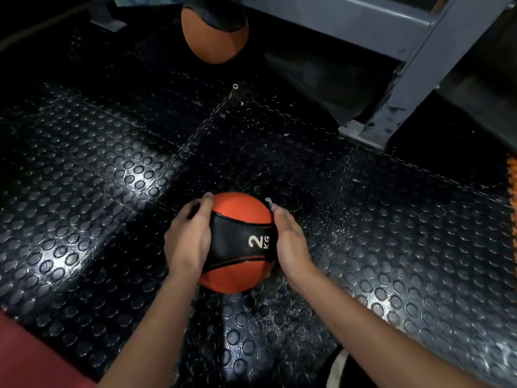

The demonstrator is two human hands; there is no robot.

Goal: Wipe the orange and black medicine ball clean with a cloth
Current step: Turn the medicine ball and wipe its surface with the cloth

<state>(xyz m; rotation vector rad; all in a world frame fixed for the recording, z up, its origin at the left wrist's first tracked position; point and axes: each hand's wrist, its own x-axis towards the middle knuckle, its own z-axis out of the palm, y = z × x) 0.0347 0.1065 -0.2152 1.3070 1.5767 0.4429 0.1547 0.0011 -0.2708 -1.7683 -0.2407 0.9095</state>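
A black rubber floor of raised round studs (117, 191) fills nearly the whole view, its tile seams crossing near the middle, with wide bare stretches to the left, ahead and to the right of the hands. A grey painted steel frame (405, 79) stands at the upper right, its scuffed foot resting on the floor and closing off that corner. A dark red padded surface (25, 357) cuts across the lower left corner. A second orange and black ball (214, 32) sits at the top edge, well apart from the hands.

The orange and black medicine ball marked 2 KG (237, 242) is low in the middle, between both hands; whether it touches the floor cannot be told. The left hand (187, 236) grips its left side, fingers curled over the top edge. The right hand (291, 242) presses flat against the right side, fingers straight and close together; a small pale scrap (269, 201) shows at its fingertips, too small to identify. A narrow orange edging strip (512, 191) runs down the right border.
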